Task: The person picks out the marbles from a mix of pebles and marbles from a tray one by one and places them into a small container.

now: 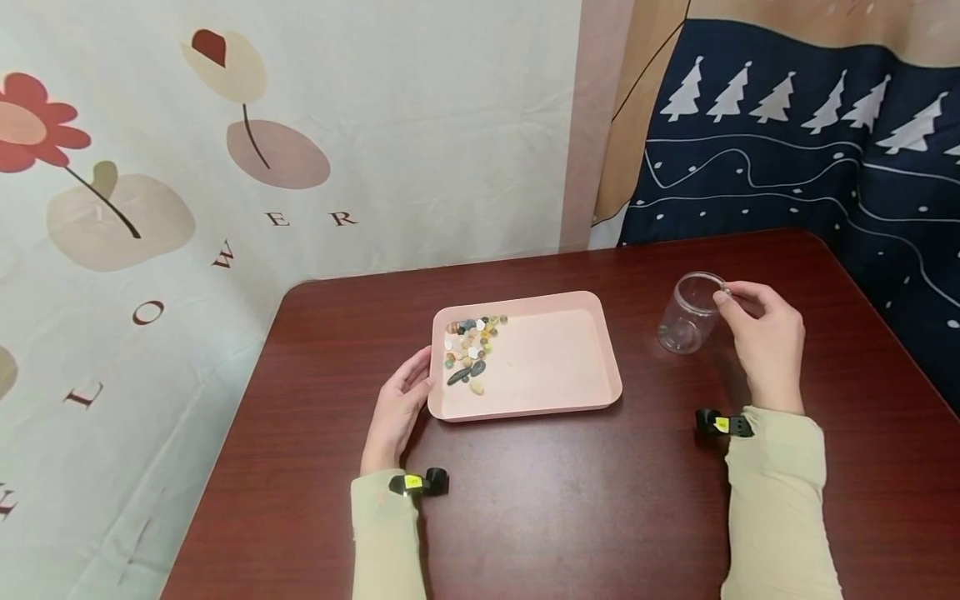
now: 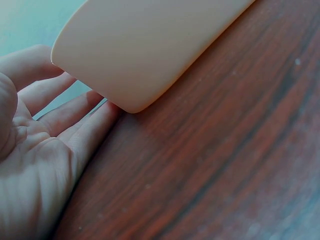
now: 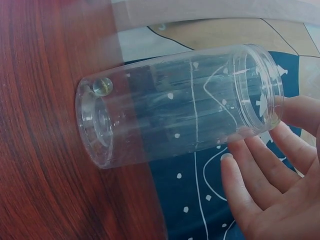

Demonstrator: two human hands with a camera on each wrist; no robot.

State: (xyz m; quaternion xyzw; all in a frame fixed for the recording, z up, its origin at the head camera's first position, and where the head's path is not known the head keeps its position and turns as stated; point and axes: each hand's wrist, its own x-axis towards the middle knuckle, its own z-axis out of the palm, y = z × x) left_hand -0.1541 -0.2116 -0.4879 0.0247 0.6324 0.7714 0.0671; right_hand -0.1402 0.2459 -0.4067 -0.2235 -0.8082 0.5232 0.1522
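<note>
A pale pink tray [image 1: 540,354] lies on the table with several small pebbles and beads [image 1: 472,342] grouped at its left end. My left hand [image 1: 397,408] rests against the tray's left edge, its fairly straight fingers [image 2: 75,112] touching the outer wall. On the right stands a clear jar [image 1: 688,317], upright and without a lid. A glass marble [image 3: 103,86] lies inside at its bottom. My right hand [image 1: 768,342] is at the jar's rim, thumb and forefinger pinching a small greenish marble [image 3: 275,119], largely hidden by the fingers and rim.
The dark red-brown wooden table [image 1: 570,500] ends at a pale printed curtain [image 1: 420,150] behind and to the left. A navy cloth with white trees [image 1: 780,167] hangs at the back right. Black camera straps sit on both wrists.
</note>
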